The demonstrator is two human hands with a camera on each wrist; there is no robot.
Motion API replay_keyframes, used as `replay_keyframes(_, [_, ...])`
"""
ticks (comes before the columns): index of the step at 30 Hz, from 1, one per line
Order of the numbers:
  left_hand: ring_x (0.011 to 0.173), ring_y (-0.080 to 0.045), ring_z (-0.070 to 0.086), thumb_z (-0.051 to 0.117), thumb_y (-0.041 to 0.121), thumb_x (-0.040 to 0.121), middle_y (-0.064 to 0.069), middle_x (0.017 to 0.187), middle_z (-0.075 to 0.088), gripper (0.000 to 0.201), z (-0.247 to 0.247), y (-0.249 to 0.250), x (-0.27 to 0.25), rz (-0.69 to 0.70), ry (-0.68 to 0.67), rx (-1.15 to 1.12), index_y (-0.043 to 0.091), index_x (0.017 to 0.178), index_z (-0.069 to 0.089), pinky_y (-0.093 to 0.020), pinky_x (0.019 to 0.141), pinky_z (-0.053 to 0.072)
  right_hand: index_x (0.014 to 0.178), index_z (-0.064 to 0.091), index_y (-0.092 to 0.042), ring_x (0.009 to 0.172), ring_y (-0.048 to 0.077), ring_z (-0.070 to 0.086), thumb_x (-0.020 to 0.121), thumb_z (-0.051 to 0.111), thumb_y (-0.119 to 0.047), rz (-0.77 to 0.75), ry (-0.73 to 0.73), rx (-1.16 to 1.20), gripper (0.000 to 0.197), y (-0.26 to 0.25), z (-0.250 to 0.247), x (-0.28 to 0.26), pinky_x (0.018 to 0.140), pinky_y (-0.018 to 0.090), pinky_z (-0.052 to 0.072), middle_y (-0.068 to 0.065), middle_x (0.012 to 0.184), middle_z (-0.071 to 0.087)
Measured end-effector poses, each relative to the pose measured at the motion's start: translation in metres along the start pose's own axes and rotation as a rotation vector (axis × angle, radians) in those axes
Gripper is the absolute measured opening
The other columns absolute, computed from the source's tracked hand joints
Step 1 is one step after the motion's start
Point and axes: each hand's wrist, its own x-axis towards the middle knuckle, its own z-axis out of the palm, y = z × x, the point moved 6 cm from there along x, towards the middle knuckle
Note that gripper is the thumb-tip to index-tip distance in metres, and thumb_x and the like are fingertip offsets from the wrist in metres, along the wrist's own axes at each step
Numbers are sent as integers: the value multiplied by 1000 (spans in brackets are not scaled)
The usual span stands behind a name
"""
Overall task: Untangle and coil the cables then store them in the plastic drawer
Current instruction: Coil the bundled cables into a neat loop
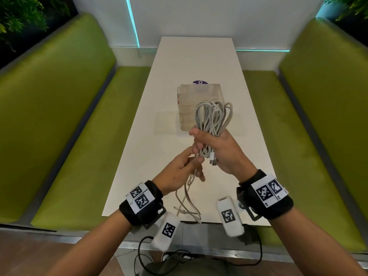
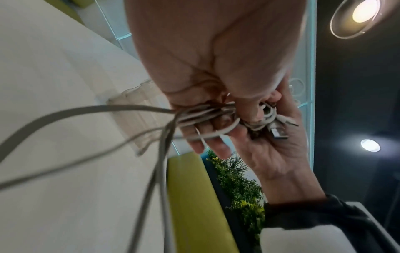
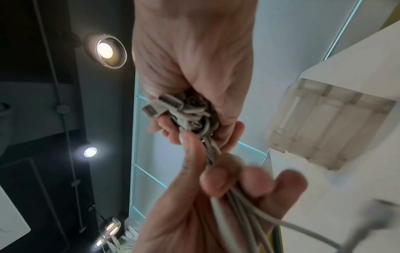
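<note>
Mid-coil: right hand (image 1: 221,150) gripped looped cables (image 1: 213,118), left hand (image 1: 179,172) pinched loose tails; next prob wrap tails, then plastic drawer (image 1: 199,100).

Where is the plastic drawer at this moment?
In the head view the plastic drawer stands mid-table, just beyond the coiled cables held in the right hand.

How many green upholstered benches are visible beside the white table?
2. One green upholstered bench runs along the left side of the white table; the other green upholstered bench runs along its right side. No others show, though the view is limited.
</note>
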Motion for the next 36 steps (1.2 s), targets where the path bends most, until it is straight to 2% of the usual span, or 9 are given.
replay_keyframes(2, [68,-17,64,39,21,101,0,64,51,16,-2,0,0,14,-10,73,27,106,53,-30,79,47,90,58,-6,69,30,57,89,61,-14,10,44,68,9,-2,-3,-1,51,31,49,8,63,52])
replay_keyframes(7, [66,-17,65,36,27,102,4,58,44,28,-1,-1,-4,8,-49,85,12,94,58,-21,68,44,87,58,-8,53,18,57,89,61,-13,-76,95,136,6,-18,-13,4,62,37,45,0,54,51])
replay_keyframes(12, [47,-9,29,41,34,94,7,54,31,32,-3,1,-4,-3,-21,-48,10,78,54,-18,48,30,85,55,-4,49,18,48,91,56,-9,-156,41,98,8,-35,-14,3,56,34,47,0,52,47])
replay_keyframes(18, [52,-17,58,43,33,97,8,49,49,33,-11,4,-2,-30,-109,33,11,75,51,-23,67,48,80,60,-6,48,21,49,90,58,-6,-211,40,-109,10,-53,-25,3,58,37,47,2,51,48])
replay_keyframes(23, [44,-11,31,47,35,95,6,53,32,30,-25,11,-1,-53,-94,27,12,77,56,-22,46,31,78,60,3,52,26,55,88,65,-15,-215,25,-493,21,-67,-35,4,60,43,51,13,55,55])
replay_keyframes(26, [49,-11,25,46,36,94,8,54,33,32,-30,16,0,-49,-103,59,11,78,58,-23,48,23,71,62,-12,54,23,56,86,67,-27,-70,-60,-784,22,-61,-32,3,53,35,47,9,59,60])
replay_keyframes(30, [50,-9,27,48,35,92,11,53,36,30,-25,22,0,-31,-131,65,13,76,61,-20,48,23,72,66,-25,48,-4,53,79,74,-30,141,-361,-1040,12,-37,-12,-2,47,7,38,-14,53,62])
replay_keyframes(33, [50,-8,29,52,32,89,12,54,37,24,-16,21,0,-46,-174,25,15,75,61,-19,47,23,69,64,-35,49,-4,52,75,78,-24,227,-508,-1049,19,-24,-7,-5,49,6,37,-22,52,60])
replay_keyframes(36, [54,-11,29,55,36,87,11,57,38,19,-11,19,-4,-45,-227,29,23,75,63,-21,50,23,76,69,-30,60,7,57,77,77,-24,245,-564,-1047,10,-18,-6,-6,59,21,45,-7,72,72])
